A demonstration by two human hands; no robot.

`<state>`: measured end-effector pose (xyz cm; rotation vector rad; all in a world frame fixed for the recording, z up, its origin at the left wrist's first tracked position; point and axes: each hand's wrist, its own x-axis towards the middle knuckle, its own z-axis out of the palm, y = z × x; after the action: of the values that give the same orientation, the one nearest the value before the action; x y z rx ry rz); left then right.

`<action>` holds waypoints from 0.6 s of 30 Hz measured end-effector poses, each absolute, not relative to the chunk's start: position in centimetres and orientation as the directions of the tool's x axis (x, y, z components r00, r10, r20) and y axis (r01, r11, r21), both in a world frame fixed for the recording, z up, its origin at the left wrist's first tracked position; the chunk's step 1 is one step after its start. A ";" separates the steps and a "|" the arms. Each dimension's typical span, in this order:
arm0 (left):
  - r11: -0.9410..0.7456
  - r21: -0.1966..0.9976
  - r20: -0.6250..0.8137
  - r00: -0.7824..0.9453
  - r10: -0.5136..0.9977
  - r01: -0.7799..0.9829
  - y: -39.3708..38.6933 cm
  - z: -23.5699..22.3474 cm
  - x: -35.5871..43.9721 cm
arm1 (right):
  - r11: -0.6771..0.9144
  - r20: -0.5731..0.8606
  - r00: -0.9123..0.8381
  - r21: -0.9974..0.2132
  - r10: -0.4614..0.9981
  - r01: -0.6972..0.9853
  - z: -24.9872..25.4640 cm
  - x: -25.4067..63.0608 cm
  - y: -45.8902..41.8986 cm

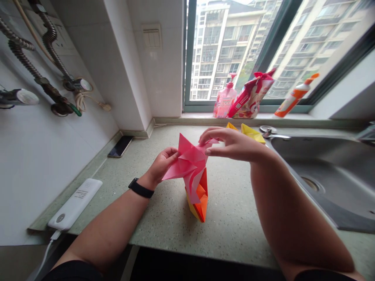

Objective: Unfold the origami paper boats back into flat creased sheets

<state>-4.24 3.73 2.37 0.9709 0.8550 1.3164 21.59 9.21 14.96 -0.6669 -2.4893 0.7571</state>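
Observation:
A pink folded-paper piece (191, 158) with several pointed flaps is held up over the counter. My left hand (164, 162) is closed on its left flaps, thumb on top. From the upper right, my right hand (228, 144) has its fingers bent over the pink paper's edge, with the thumb against it below. Directly under the pink flaps, an orange and yellow folded-paper piece (202, 203) stands on the speckled counter (234, 226). The pink paper covers its upper part, so I cannot tell whether the two are joined.
Yellow folded-paper pieces (253, 133) lie behind my right wrist, beside the steel sink (336, 175). A phone (120, 146) and a white power bank (75, 203) with a cable lie at left. A pink pump bottle (225, 99), a red bag (253, 95) and an orange-and-white bottle (294, 97) line the windowsill.

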 end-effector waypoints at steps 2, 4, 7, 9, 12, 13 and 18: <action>0.009 0.924 0.015 0.061 0.998 -0.382 3.8 2.3 -4.3 | 0.750 0.250 -0.794 -0.563 0.554 0.347 14.8 21.6 9.3; 0.024 0.923 0.001 0.064 0.998 -0.384 3.9 2.2 -4.3 | 0.757 0.225 -0.799 -0.532 0.558 0.379 14.6 21.6 9.3; 0.046 0.922 -0.010 0.096 0.995 -0.384 4.0 1.9 -4.3 | 0.774 0.224 -0.803 -0.496 0.552 0.393 14.2 21.7 9.2; 0.057 0.917 -0.012 0.117 0.993 -0.396 4.1 1.8 -4.4 | 0.791 0.240 -0.807 -0.472 0.540 0.390 13.9 21.6 9.0; 0.065 0.905 -0.011 0.128 0.992 -0.419 4.1 1.8 -4.5 | 0.806 0.263 -0.791 -0.413 0.552 0.425 13.3 21.4 8.8; 0.063 0.902 -0.009 0.128 0.992 -0.427 4.1 1.8 -4.5 | 0.807 0.271 -0.782 -0.387 0.562 0.446 13.1 21.3 8.8; 0.054 0.877 0.007 0.125 0.992 -0.478 4.0 1.9 -4.5 | 0.827 0.333 -0.759 -0.283 0.560 0.486 12.4 20.5 9.1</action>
<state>-4.50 4.02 1.91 0.8748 0.7624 1.2986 20.53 9.06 12.37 -0.7805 -2.6018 0.2510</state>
